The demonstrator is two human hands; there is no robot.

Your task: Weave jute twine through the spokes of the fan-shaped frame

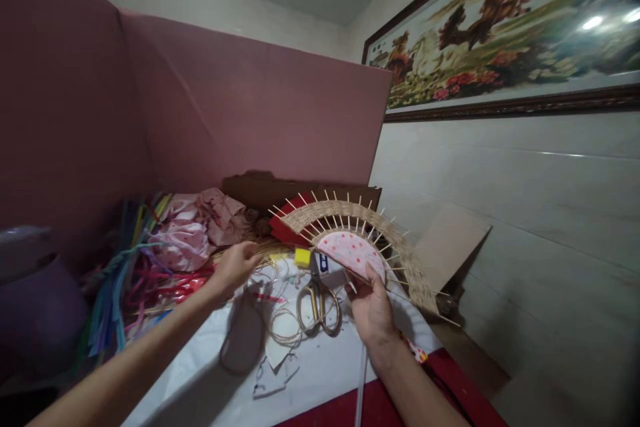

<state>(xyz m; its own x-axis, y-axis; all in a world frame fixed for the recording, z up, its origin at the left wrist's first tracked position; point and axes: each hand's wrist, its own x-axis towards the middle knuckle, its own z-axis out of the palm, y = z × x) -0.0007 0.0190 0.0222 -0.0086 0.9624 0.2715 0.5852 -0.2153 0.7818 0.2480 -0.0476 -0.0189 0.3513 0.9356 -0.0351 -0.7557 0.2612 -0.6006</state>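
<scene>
Hands at work over a cluttered counter point(330, 363). The right hand point(373, 310) holds up a half-woven fan point(360, 219), fingers pinched on its pink dotted centre, with bare sticks fanning out past the woven band. The left hand point(234, 268) reaches to loose straw point(273, 248) beside pink cloth point(200, 227), fingers curled; whether they grip it is unclear. Scissors point(317, 307) and a yellow block point(302, 257) lie between the hands.

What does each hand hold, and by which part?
Right hand holds the half-woven fan by the lower edge of its pink centre; left hand touches straw strands, hold unclear.
</scene>
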